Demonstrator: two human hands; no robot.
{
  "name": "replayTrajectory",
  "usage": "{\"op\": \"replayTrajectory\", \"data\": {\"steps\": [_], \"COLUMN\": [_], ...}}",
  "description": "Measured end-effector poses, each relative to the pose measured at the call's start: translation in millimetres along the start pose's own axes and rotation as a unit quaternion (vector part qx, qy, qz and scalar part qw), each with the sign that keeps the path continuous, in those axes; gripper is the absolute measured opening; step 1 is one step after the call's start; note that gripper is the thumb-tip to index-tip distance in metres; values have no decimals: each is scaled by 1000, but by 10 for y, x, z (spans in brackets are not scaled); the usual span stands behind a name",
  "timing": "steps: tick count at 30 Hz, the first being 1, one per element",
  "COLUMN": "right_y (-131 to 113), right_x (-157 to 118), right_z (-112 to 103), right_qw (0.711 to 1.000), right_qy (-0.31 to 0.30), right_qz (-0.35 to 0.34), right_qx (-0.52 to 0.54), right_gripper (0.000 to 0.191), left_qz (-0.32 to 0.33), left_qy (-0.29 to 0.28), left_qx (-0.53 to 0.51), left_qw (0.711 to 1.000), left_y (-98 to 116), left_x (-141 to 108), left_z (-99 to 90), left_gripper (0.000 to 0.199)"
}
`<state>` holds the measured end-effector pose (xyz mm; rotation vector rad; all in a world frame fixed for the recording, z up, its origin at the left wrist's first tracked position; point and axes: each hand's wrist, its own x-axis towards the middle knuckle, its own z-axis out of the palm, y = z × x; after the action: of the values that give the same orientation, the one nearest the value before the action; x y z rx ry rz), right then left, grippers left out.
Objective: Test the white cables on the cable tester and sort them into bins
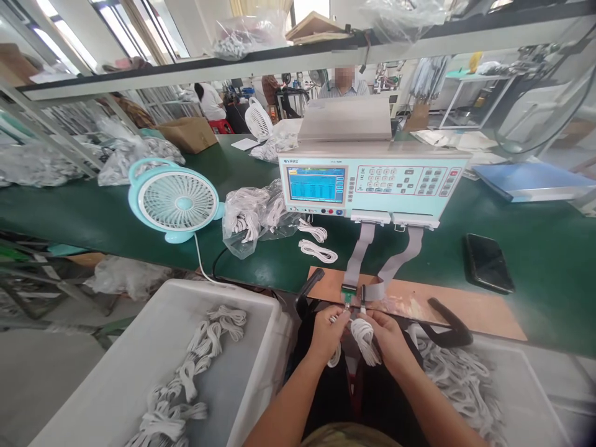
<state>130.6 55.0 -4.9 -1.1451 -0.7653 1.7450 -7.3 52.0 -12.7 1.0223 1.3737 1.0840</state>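
White cable (365, 341) hangs in coils just off the near edge of the desk (265, 273), below a flat brown board (484, 310); left hand (329, 328) and right hand (382, 329) each pinch cable close to the flat grey ribbons (358, 254). Judged light, limp, smooth-jacketed; best gripped at the stiffer plug (363, 309), sparing the thin, probably brittle green circuit board (348, 297).
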Motion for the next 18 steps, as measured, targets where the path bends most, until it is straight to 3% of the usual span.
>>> {"op": "replayTrajectory", "data": {"steps": [4,12,18], "right_y": [10,49,37], "right_x": [-2,28,13], "right_z": [-13,-41,-39], "right_qw": [1000,1000,1000], "right_qy": [0,-4,-8], "right_qz": [1,5,13], "right_qx": [-6,19,25], "right_gripper": [36,31,30], "left_qz": [-54,-52,-100], "left_qy": [15,6,54], "left_qx": [-21,-27,-158], "left_qw": [998,998,981], "left_y": [23,55,10], "left_x": [8,38,-3], "left_z": [23,5,153], "left_gripper": [28,27,33]}}
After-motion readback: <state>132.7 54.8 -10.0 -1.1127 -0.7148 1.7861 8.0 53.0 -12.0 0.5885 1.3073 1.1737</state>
